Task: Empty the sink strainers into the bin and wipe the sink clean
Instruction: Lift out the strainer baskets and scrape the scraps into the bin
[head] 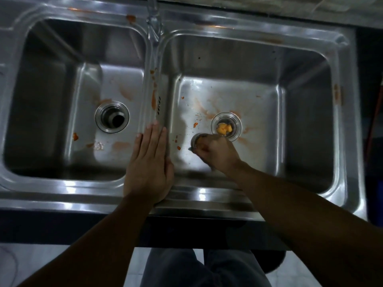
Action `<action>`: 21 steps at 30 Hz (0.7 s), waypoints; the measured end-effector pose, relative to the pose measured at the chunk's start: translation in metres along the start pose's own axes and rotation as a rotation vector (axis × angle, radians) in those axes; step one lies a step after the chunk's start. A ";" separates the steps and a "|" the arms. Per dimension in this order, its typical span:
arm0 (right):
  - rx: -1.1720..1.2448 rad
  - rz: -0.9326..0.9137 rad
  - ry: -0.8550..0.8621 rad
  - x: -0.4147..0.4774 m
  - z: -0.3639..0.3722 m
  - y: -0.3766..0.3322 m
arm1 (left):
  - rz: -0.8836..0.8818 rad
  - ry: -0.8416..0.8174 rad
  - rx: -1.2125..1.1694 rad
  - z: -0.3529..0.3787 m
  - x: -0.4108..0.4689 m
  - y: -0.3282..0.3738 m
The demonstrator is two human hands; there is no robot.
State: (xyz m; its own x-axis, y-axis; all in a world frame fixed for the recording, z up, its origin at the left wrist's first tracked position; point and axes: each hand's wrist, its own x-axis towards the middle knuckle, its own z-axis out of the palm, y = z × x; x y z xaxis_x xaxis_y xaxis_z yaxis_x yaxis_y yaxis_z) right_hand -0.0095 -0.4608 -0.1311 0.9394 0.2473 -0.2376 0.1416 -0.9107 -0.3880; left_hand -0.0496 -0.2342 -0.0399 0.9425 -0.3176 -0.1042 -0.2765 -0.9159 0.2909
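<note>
A steel double sink (pixel 207 196) is smeared with orange sauce in both basins. The left basin's drain (pixel 112 117) is an open dark hole with no strainer in it. In the right basin's drain sits a strainer (pixel 226 127) holding orange-yellow food bits. Just left of that drain, my right hand (pixel 217 155) is closed around a second round metal strainer (pixel 195 140), low over the basin floor; its contents are hidden. My left hand (pixel 149 162) lies flat, fingers together, on the divider between the basins and holds nothing.
The tap (pixel 153 23) reaches over the divider from the back rim. Orange blobs dot the divider (pixel 153 100), the right rim (pixel 337 94) and the left basin floor (pixel 75 136). A dark round object (pixel 275 259) stands on the floor below the counter's front edge.
</note>
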 end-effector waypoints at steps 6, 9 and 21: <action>0.048 0.283 0.142 -0.001 -0.021 0.039 | 0.001 0.008 -0.021 -0.001 0.000 0.002; -0.095 0.383 -0.113 -0.002 -0.018 0.062 | 0.004 0.011 -0.026 -0.001 0.001 0.001; -0.242 0.245 -0.195 0.024 -0.007 0.072 | 0.007 0.020 -0.048 0.001 0.003 0.000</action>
State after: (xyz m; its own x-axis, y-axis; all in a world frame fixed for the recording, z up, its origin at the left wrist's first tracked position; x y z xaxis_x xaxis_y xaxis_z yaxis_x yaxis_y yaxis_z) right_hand 0.0252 -0.5227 -0.1583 0.8809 0.0496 -0.4706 0.0116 -0.9965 -0.0833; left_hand -0.0474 -0.2358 -0.0412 0.9442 -0.3186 -0.0833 -0.2742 -0.9006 0.3372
